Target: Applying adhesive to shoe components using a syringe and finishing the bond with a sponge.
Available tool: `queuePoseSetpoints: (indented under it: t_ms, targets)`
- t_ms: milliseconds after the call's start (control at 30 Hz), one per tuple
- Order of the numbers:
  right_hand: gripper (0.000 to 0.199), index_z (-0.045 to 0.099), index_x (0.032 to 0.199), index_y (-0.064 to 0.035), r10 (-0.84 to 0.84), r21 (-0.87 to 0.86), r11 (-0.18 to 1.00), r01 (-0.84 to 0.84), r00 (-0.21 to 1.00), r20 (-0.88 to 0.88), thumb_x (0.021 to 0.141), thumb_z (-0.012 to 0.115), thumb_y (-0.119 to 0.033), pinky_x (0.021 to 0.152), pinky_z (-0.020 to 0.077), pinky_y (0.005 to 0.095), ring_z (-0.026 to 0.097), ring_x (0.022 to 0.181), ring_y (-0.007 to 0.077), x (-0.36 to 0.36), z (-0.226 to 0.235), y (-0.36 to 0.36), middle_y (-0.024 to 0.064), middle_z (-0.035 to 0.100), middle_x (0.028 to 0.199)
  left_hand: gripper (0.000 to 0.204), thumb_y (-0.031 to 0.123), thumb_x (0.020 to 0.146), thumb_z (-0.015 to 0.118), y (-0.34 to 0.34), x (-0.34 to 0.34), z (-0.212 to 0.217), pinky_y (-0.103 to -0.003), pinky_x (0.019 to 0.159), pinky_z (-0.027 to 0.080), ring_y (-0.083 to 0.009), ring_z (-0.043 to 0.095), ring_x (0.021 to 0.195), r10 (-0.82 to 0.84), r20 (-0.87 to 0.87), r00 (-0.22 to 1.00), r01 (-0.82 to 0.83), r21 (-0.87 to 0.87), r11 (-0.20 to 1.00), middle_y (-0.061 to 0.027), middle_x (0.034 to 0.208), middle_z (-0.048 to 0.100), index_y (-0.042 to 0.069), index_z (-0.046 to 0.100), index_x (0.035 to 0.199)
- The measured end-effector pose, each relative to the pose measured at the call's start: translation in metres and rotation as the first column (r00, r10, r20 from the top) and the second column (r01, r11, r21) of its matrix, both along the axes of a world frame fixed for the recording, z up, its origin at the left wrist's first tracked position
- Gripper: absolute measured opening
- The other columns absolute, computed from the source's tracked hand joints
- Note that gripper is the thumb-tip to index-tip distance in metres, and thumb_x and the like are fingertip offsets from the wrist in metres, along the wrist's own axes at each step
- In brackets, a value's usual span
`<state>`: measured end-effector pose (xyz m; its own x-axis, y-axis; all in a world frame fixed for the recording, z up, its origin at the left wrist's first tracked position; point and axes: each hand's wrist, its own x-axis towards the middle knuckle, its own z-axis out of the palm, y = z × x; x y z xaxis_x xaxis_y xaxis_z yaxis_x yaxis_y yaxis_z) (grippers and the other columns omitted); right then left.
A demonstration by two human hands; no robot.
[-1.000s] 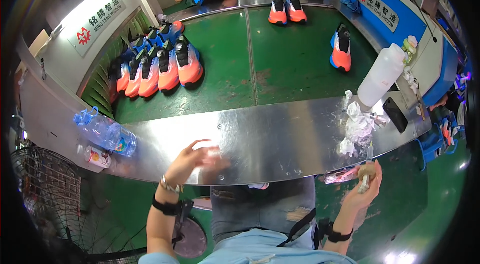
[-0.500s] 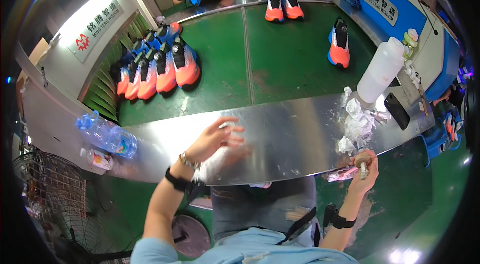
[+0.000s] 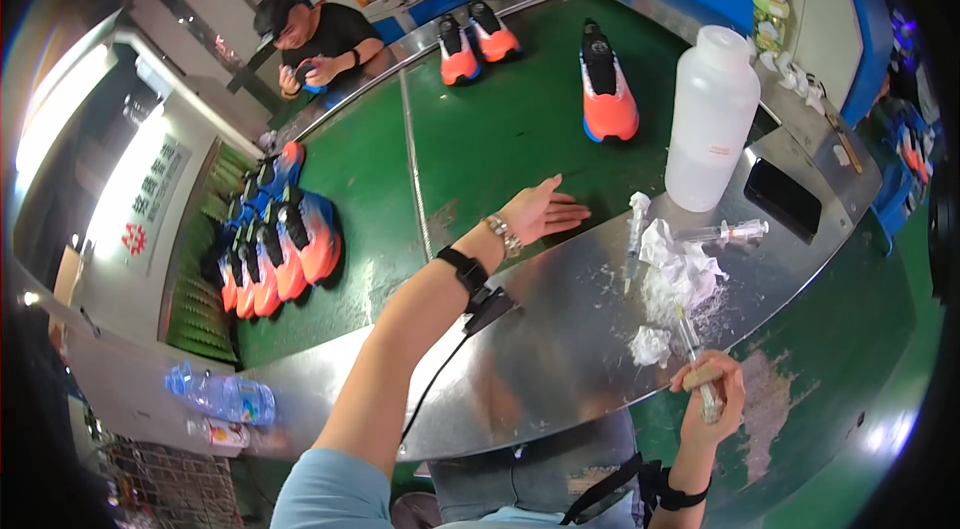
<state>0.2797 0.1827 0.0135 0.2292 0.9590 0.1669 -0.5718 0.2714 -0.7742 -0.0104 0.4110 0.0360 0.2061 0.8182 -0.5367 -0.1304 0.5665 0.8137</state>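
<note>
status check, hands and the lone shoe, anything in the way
Left hand open, empty. Right hand gripping syringe-like tool. Lone shoe untouched, beyond left hand. White bottle beside shoe, not between.

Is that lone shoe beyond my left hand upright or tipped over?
Upright: the shoe sits sole-down on the green surface, its black opening facing up.

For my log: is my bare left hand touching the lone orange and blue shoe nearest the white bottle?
Apart: the head view shows green surface between your left hand and the shoe.
</note>
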Motion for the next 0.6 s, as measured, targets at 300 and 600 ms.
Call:
queuePoseSetpoints:
  t_ms: [300, 600]
  targets:
    - [0.041, 0.055, 0.092, 0.0015, -0.038, -0.173, 0.984, 0.050, 0.997, 0.074, 0.093, 0.033, -0.033, 0.054, 0.0496, 0.0397, 0.057, 0.059, 0.0317, 0.003, 0.016, -0.015, 0.0219, 0.053, 0.086, 0.082, 0.055, 0.080, 0.061, 0.127, 0.107, -0.009, -0.050, 0.089, 0.050, -0.0347, 0.051, 0.111, 0.415, 0.248, 0.875, -0.438, 0.043, 0.898, -0.0237, 0.127, 0.042, 0.002, 0.027, 0.134]
    - [0.041, 0.053, 0.100, -0.0011, -0.075, -0.173, 0.981, 0.084, 0.995, 0.062, 0.093, 0.034, -0.037, 0.055, 0.0481, 0.0398, 0.057, 0.064, 0.0320, -0.001, 0.044, -0.035, 0.0199, 0.051, 0.089, 0.058, 0.027, 0.085, 0.065, 0.082, 0.010, 0.006, -0.042, 0.080, 0.058, -0.0314, 0.057, 0.103, 0.523, 0.138, 0.841, -0.541, 0.194, 0.819, -0.0185, 0.118, 0.049, -0.009, 0.040, 0.123]
